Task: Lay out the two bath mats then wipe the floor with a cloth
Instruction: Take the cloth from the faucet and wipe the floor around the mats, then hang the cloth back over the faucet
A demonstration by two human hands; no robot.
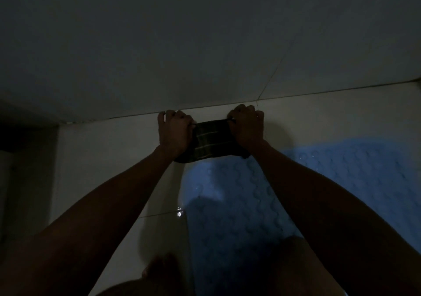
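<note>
The room is dim. A dark striped cloth is stretched between both hands, just above the white tiled floor near the wall base. My left hand grips its left end and my right hand grips its right end. A blue bath mat with a raised bubble pattern lies flat on the floor below and to the right of the cloth, reaching the right edge of view. Only this one mat is clearly visible.
A white tiled wall rises right behind the hands. Wet spots glint on the floor at the mat's left edge. A dark corner lies at the left. My bent knees and a foot show at the bottom.
</note>
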